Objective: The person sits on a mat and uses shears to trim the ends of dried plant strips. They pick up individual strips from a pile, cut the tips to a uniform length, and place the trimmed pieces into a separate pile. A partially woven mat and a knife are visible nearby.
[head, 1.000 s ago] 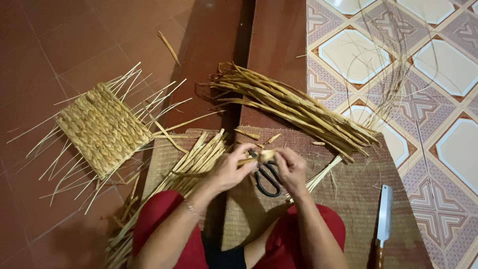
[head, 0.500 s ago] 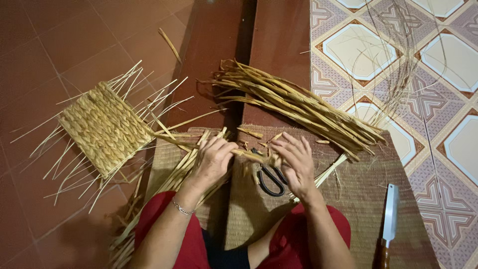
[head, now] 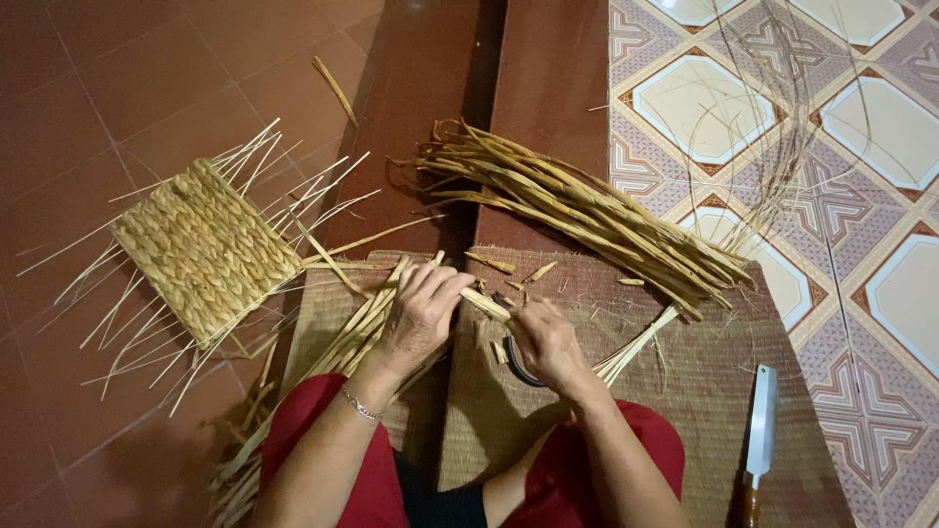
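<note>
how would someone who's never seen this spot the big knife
Start at the brown woven mat the person sits on and go to its right edge beside the patterned tiles. The knife lies there alone, pointing away from the person: a flat pale blade on a dark handle, the only metal among straw.

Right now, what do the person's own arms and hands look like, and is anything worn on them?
Both forearms are bare, with no sleeves in view. The left hand has a thin silver-coloured bracelet on its wrist. The right hand shows no gloves, and I see no rings or watch. Red trousers cover the legs below the arms.
</note>
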